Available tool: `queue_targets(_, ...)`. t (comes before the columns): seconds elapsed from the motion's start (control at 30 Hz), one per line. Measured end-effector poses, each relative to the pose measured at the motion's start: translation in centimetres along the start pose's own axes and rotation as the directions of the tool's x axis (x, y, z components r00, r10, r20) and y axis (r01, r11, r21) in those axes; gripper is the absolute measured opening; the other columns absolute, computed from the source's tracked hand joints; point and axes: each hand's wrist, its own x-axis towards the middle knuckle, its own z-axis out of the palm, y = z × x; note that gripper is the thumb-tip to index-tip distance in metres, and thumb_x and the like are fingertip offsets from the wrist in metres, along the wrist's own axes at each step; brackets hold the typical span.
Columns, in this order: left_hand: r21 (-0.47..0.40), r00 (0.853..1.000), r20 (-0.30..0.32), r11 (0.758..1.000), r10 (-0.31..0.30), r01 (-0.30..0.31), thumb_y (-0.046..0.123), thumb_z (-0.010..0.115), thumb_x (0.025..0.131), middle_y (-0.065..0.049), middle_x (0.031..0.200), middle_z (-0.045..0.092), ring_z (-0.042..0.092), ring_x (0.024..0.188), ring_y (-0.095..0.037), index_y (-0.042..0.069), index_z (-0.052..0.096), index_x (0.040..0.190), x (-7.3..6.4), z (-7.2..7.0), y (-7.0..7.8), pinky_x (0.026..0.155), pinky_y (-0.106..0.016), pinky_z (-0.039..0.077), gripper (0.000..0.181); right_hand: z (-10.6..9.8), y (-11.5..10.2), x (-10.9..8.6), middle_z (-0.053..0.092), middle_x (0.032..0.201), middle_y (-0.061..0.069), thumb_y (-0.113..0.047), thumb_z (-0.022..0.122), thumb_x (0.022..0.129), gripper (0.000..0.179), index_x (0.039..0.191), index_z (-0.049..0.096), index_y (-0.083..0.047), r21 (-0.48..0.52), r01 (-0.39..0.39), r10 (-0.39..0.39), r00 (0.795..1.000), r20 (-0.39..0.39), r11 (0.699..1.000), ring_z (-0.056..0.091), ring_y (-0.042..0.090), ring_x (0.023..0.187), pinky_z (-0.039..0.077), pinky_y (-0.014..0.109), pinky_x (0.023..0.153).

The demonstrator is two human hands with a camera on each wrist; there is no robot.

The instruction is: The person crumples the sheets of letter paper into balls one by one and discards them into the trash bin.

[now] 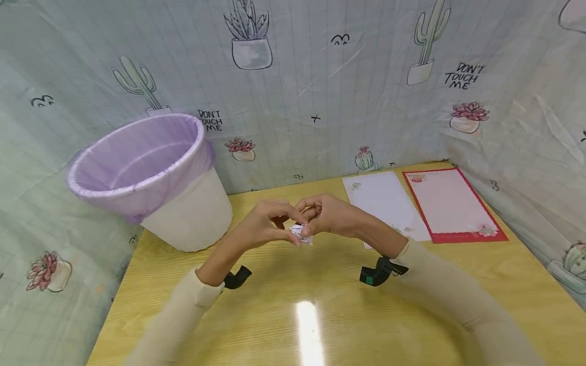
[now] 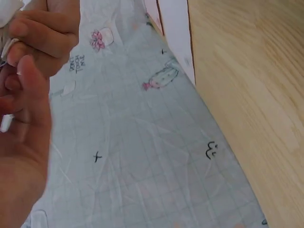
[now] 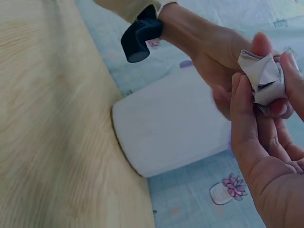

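Note:
A small crumpled piece of white paper (image 1: 300,234) is held in the air above the middle of the table. My left hand (image 1: 270,223) pinches it from the left, between thumb and fingers. From the other side my right hand (image 1: 329,217) grips it with thumb and fingertips. Folded creases and a dark patch show on the crumpled paper (image 3: 265,78) in the right wrist view. In the left wrist view the hands are cut off at the left edge, and the paper (image 2: 6,12) shows only in part.
A white bin (image 1: 192,213) with a purple liner stands on the table's left side. Two flat sheets lie at the back right: a white sheet (image 1: 384,203) and a red-bordered sheet (image 1: 455,203). Patterned cloth (image 1: 284,101) hangs behind the wooden table (image 1: 256,315).

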Motion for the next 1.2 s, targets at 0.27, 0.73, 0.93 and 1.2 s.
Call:
queue_targets(0.27,-0.002,0.998,-0.017,0.998,-0.06,0.06,0.031,0.08,0.083,0.001,0.075,0.062,0.042,0.053,-0.01,0.007,0.074,0.106,0.8,1.7,0.1,0.043,-0.025,0.045,0.034,-1.0,-0.2,-1.0,0.077,0.096,0.011,-0.041,0.09,0.074,0.067,0.119,0.062,0.0,-0.004,0.003,-0.003,0.999,0.032,1.0,0.072,0.024,0.085,0.057,0.033,0.073)
queue_targets(0.73,0.136,0.971,-0.236,0.991,0.025,0.007,0.003,0.081,0.083,-0.001,0.078,0.055,0.048,0.054,-0.008,0.01,0.062,0.081,0.5,3.3,-2.4,0.047,-0.023,0.045,0.02,-1.3,0.0,-1.1,0.075,0.111,0.014,-0.023,0.07,0.099,0.047,0.14,0.055,-0.005,-0.212,-0.053,0.025,0.991,-0.133,0.976,0.071,0.029,0.101,0.056,0.043,0.095)
queue_targets(0.93,-0.426,0.841,-0.443,0.898,-0.311,0.108,0.01,0.071,0.095,-0.006,0.09,0.065,0.053,0.05,-0.012,0.005,0.063,0.094,0.9,2.8,-2.5,0.047,-0.026,0.053,0.01,-1.2,-0.2,-2.4,0.064,0.132,0.013,-0.009,0.074,0.094,0.054,0.144,0.053,-0.006,-0.64,0.258,-0.423,0.898,-0.116,0.724,0.065,0.029,0.113,0.058,0.037,0.09)
queue_targets(1.2,-0.639,0.685,-0.57,0.769,-0.454,-0.022,0.023,0.073,0.092,-0.004,0.092,0.068,0.064,0.074,-0.013,0.013,0.066,0.091,2.0,4.2,-2.3,0.064,-0.024,0.058,0.012,0.9,0.6,-0.2,0.066,0.113,0.017,-0.012,0.086,0.081,0.058,0.13,0.062,0.006,-0.98,0.192,-0.816,0.573,0.079,0.041,0.066,0.026,0.092,0.058,0.029,0.078)
